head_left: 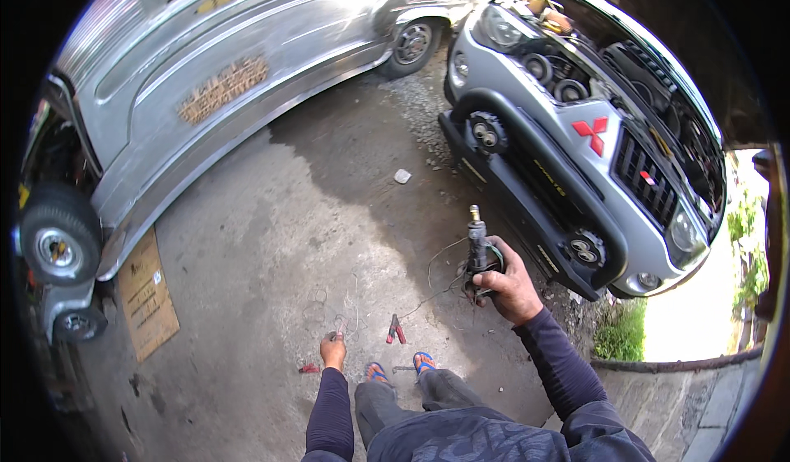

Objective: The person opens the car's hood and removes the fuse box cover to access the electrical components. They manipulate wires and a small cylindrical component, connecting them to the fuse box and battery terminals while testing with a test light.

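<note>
My right hand (512,287) is raised in front of the car's bumper, its fingers wrapped round a dark cylindrical part (477,244). That part stands upright, with a brass-coloured tip on top and thin wires about its lower end. Lower down, my left hand (332,352) is closed, and a small pale, reddish thing sticks out past its fingers. Loops of thin wire (317,304) lie around that hand; its exact grip is too small to make out. Between the hands, on the ground, lies a red and dark plier-shaped tool (396,329). A small red piece (309,369) is beside my left wrist.
A silver car (535,92) with its bonnet up stands at the right, its black bumper bar close to my right hand. A long metal-sided vehicle (247,92) spans the upper left. Flattened cardboard (148,297) lies near its wheel. A whitish lump (402,176) sits on the concrete.
</note>
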Demonstrator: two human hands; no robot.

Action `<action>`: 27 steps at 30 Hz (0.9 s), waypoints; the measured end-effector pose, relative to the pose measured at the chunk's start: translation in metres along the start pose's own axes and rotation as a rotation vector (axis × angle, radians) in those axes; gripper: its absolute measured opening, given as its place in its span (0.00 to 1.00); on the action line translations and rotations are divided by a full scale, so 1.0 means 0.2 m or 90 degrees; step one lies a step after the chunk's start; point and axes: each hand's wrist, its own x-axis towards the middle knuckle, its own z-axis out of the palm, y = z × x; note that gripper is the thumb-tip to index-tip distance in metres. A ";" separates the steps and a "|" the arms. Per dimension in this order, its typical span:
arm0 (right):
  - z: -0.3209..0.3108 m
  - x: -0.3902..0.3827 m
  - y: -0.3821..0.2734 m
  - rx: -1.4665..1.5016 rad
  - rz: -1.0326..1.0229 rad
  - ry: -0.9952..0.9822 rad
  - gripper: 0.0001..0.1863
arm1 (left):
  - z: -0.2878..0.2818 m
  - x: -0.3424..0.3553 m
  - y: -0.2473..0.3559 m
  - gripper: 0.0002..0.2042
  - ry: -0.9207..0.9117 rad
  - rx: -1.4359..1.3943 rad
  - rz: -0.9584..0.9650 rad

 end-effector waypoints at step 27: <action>-1.27 -2.06 -0.20 0.071 -0.338 0.485 0.15 | 0.65 -2.42 1.78 0.09 -0.576 0.171 0.643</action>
